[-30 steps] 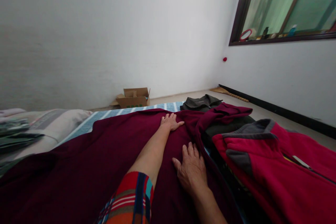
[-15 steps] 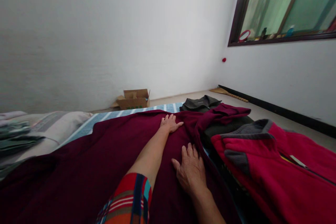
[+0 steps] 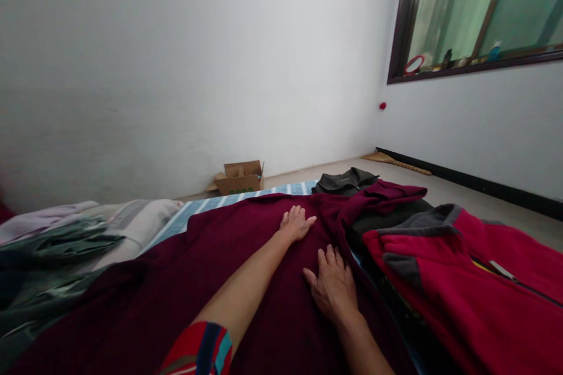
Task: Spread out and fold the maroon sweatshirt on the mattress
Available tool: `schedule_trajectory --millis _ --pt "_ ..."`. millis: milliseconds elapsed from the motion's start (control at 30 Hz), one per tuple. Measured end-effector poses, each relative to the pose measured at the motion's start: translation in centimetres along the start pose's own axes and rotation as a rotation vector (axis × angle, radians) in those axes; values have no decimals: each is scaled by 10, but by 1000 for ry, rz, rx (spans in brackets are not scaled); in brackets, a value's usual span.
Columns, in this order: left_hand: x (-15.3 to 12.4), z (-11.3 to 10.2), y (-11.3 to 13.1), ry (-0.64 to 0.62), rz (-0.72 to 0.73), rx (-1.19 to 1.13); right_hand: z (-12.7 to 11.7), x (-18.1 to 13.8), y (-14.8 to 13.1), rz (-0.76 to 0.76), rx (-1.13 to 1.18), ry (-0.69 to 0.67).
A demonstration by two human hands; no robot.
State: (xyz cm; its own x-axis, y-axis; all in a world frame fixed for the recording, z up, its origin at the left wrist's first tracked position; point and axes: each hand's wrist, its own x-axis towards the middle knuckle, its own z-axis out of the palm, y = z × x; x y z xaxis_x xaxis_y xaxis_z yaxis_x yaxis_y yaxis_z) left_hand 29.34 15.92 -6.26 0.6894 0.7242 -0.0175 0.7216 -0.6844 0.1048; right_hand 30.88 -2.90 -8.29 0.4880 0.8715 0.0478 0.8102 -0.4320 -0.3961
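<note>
A maroon top (image 3: 176,287) lies spread out over the bed, one sleeve (image 3: 387,196) bunched at the far right. My left hand (image 3: 297,222) rests flat on its upper part, palm down with fingers apart. Nearer to me, my right hand (image 3: 334,284) also lies palm down on the maroon cloth, fingers spread and thumb out to the left. Neither hand grips anything. Just right of the top is a folded red fleece jacket (image 3: 475,281) with a grey collar and a zip. A dark grey collared garment (image 3: 345,181) shows beyond the sleeve.
The bed has a blue-and-white striped sheet (image 3: 193,214). Dark green clothes (image 3: 65,246) and a pale bundle (image 3: 145,217) lie at left. An open cardboard box (image 3: 241,179) and a broom (image 3: 396,163) are by the walls. A window (image 3: 475,12) is at upper right.
My view has turned slightly left, so more of the clothes at left shows. Both hands stay flat on the maroon top, in nearly the same spots.
</note>
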Motion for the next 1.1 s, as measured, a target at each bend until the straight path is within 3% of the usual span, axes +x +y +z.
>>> schedule_trajectory --millis 367,600,833,967,1100 --pt "-112 -11 13 -127 98 -55 -1 1 0 -9 -12 -24" --pt "-153 -9 13 -118 76 -5 -8 -4 6 -29 -40 -78" --pt "-188 -10 39 -158 81 19 -25 -43 23 -56 -70 -94" --pt "-215 -17 56 -162 122 27 -24 -74 33 -118 -79 -50" --pt "-235 -10 59 -181 104 43 -22 -93 40 -165 -83 -66"
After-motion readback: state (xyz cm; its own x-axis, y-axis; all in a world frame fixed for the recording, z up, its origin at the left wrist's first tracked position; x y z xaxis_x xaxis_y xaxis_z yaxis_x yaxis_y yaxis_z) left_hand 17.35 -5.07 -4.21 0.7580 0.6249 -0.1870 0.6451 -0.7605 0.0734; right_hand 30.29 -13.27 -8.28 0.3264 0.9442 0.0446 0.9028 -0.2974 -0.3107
